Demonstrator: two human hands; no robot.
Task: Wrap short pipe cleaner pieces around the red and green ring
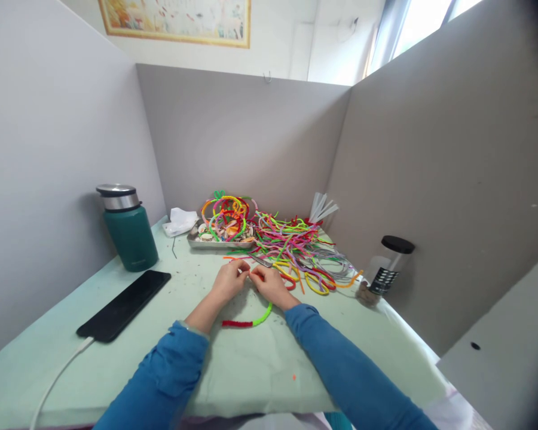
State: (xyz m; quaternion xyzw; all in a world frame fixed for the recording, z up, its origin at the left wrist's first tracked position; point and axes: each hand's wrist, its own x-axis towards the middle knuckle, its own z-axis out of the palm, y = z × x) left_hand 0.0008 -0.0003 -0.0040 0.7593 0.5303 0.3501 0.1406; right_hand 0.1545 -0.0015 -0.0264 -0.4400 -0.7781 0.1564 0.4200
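Note:
My left hand and my right hand meet fingertip to fingertip above the middle of the table. Both are closed in a pinch on a thin pipe cleaner, mostly covered by the fingers; a bit of red shows at the right fingertips. Below them a fuzzy green and red pipe cleaner curves over the cloth, its green end running up under my right hand. Whether it joins the pinched part is hidden. Just beyond the hands, scissors lie by a heap of many-coloured pipe cleaners.
A metal tray holds shells and bent pipe cleaner shapes. Left are a green bottle, a black phone with a white cable, and white tissue. Clear sticks stand behind the heap; a black-lidded jar is right. Grey partitions surround the table.

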